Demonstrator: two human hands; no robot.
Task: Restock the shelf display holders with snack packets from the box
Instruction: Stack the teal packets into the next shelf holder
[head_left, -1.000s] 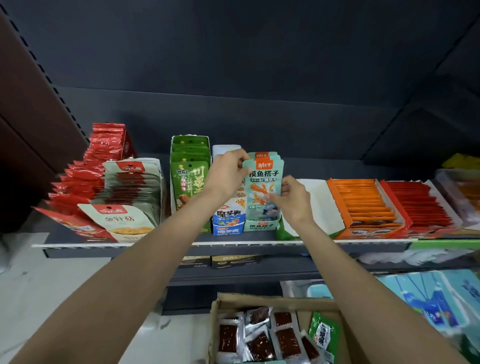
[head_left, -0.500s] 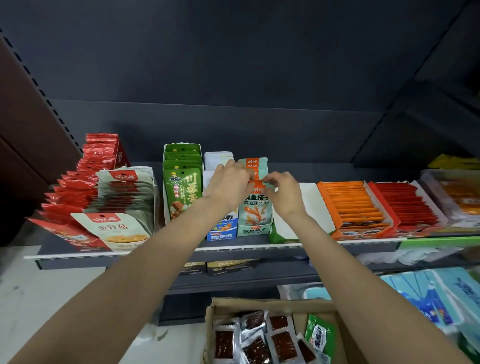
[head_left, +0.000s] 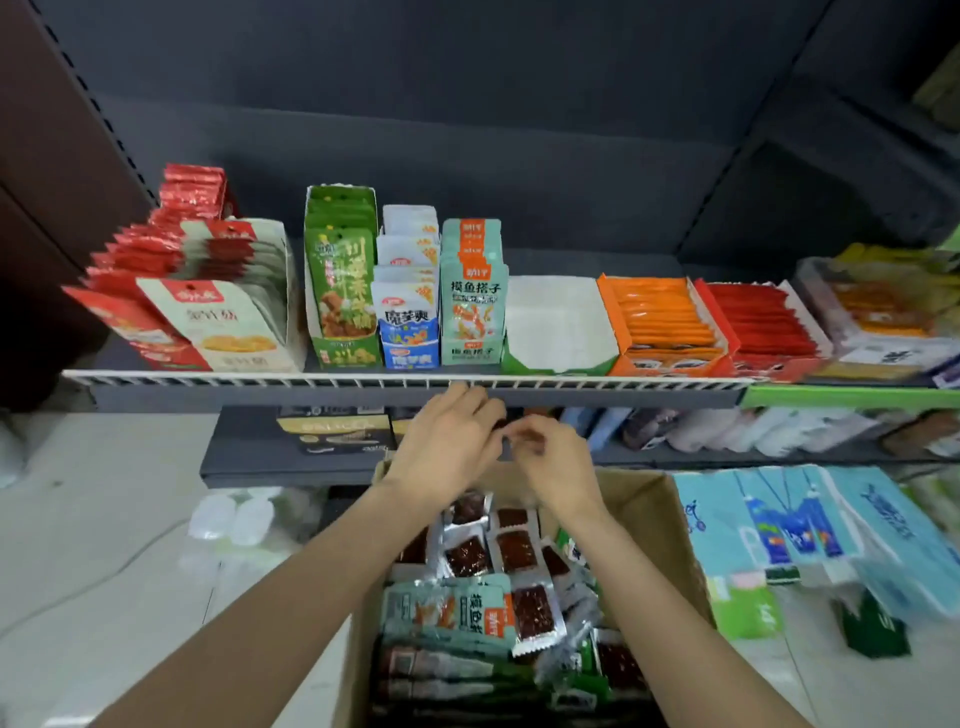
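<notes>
On the shelf (head_left: 260, 381) a teal display holder (head_left: 472, 304) stands filled with teal snack packets. Left of it are a blue-and-white holder (head_left: 408, 322) and a green holder (head_left: 340, 291). To its right a green holder with a white inside (head_left: 558, 327) holds nothing. Below the shelf edge, my left hand (head_left: 447, 441) and my right hand (head_left: 553, 462) hover close together over the cardboard box (head_left: 652, 501), fingers loosely curled and nothing in them. The box holds teal packets (head_left: 449, 608) and several clear packets with dark red filling (head_left: 467, 556).
Red and white packet holders (head_left: 208, 312) fill the shelf's left end. Orange (head_left: 665, 322) and red (head_left: 758, 322) trays sit to the right. A lower shelf (head_left: 249, 447) carries a dark box. Light blue packs (head_left: 789, 525) lie right of the carton.
Both hands have let go of the teal packets at the holder and dropped from the shelf to just above the box. The view has tilted down, showing more of the box.
</notes>
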